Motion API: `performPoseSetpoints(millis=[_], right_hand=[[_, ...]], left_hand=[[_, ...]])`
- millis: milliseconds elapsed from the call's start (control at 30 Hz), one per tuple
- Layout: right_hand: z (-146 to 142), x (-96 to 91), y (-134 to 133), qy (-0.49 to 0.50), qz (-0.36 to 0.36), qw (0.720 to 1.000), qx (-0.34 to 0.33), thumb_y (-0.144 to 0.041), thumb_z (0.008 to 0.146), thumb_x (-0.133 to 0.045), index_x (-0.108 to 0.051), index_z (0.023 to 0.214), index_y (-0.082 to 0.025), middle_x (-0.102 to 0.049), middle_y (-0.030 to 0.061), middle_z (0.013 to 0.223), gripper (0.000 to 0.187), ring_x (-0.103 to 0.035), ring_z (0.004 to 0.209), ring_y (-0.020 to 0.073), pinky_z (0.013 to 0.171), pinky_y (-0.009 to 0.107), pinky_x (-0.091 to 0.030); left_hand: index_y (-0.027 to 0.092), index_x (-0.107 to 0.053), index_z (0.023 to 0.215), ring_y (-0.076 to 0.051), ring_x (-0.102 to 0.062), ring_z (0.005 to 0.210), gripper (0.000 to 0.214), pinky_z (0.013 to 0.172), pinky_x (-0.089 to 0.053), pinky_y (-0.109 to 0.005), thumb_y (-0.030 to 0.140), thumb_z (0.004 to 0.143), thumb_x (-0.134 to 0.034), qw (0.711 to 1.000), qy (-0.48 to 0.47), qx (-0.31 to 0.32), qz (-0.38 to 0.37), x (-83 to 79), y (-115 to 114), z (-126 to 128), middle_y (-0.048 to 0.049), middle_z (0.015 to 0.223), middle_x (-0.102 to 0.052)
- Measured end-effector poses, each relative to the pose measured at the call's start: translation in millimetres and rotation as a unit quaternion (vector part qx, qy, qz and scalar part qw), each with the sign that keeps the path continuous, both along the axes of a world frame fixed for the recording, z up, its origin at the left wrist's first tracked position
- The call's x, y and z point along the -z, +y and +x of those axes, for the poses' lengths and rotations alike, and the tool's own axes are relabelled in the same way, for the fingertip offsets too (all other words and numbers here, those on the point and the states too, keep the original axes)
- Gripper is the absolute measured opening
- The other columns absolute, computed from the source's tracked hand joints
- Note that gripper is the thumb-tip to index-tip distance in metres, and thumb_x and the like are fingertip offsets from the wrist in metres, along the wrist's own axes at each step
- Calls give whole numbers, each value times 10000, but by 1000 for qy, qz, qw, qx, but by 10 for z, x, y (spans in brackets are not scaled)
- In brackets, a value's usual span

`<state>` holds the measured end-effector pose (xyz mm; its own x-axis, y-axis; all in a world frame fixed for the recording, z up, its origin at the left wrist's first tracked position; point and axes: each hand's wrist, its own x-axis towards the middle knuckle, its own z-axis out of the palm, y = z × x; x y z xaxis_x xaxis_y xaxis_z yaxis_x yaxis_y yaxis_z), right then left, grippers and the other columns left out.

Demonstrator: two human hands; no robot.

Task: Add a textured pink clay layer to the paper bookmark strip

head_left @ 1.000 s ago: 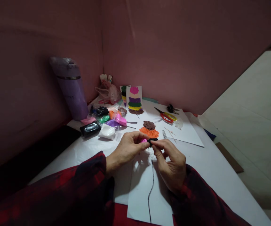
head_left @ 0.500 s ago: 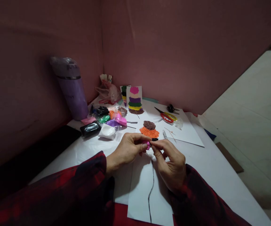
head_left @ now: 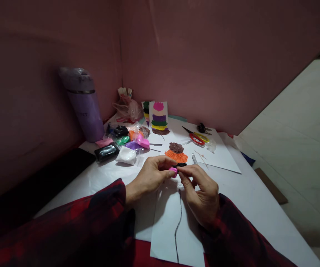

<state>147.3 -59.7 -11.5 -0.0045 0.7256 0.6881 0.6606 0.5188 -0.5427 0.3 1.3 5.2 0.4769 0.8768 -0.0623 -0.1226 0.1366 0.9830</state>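
My left hand [head_left: 151, 173] pinches a small lump of bright pink modelling clay [head_left: 173, 172] between thumb and fingers. Right beside the lump, the thumb and forefinger of my right hand [head_left: 200, 191] are pressed together; a dark speck shows at their tips, too small to name. Both hands hover over a white paper sheet [head_left: 162, 230] that has a wavy black line [head_left: 180, 215] running down it. Just beyond my fingertips are textured bands of brown clay [head_left: 176, 148], orange clay [head_left: 176, 156] and black clay [head_left: 180, 164] on the paper.
Bagged clay packs [head_left: 126, 156] lie to the left, near a purple bottle [head_left: 86, 107]. A card with coloured bands [head_left: 159, 118] stands at the back. Scissors [head_left: 197, 138], keys [head_left: 202, 128] and thin sticks [head_left: 201, 157] lie to the right. A black slab [head_left: 51, 178] borders the left edge.
The fingers of my left hand have lifted slightly off the top of the pink clay, so more of it shows. My right hand stays nearly in place.
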Motion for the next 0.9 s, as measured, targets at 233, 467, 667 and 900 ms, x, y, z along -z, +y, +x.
performPoseSetpoints(millis=[233,467,667,900], right_hand=[[-3,-3,-3,4,-1,1000,-2,-128,901,-564,-676,951,-201,-654,26,830,142,-624,739,141,656,266,-509],[-2,-12,-1,-3,-3,1000,4,-143,904,-556,-674,932,-207,-666,34,834,137,-636,742,155,630,271,-513],[-10,-21,-7,-11,-12,1000,7,-176,918,-535,-678,933,-210,-676,45,844,147,-643,752,164,624,278,-523],[1,-15,2,-14,-4,1000,0,-148,907,-544,-680,945,-207,-669,43,844,153,-637,751,158,629,274,-522]], left_hand=[[94,-651,800,-115,-583,581,107,599,-458,-253,167,728,-684,1000,18,6,9,-18,-12,-8,-12,625,-633],[93,-658,806,-110,-580,540,121,598,-459,-262,144,698,-679,1000,4,17,5,11,2,-6,4,572,-619],[113,-594,823,-108,-582,542,230,572,-468,-264,232,677,-726,1000,-21,8,2,27,1,-9,20,616,-609],[113,-593,803,-103,-577,542,221,575,-467,-259,207,656,-728,1000,-26,4,8,24,8,-5,19,612,-612]])
